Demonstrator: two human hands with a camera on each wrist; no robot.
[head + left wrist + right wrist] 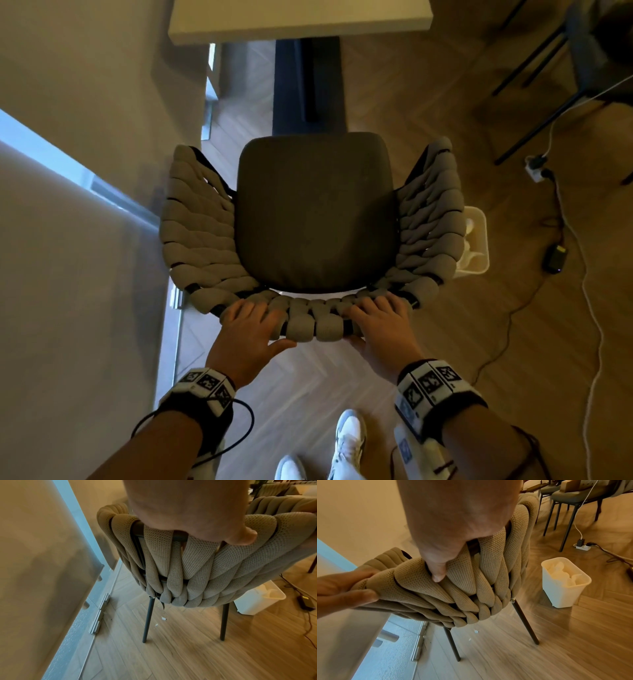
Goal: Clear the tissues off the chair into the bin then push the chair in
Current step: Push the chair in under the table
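Note:
The chair (317,212) has a dark seat cushion and a woven beige back (197,574); nothing lies on the seat. My left hand (251,325) grips the top of the back, fingers over the front and thumb (243,538) behind. My right hand (380,323) grips the same top edge a little to the right, its thumb (438,573) pressed into the weave. The white bin (563,585) stands on the floor by the chair's right side with crumpled tissues (561,572) inside. The chair faces the white table (298,20), its front edge just short of the tabletop.
A pale wall and glass panel run close along the chair's left. Right of the bin lie a power strip (537,168), cables and a black adapter (555,258). Another chair's dark legs (548,102) stand far right. Small white scraps (163,618) lie under the chair.

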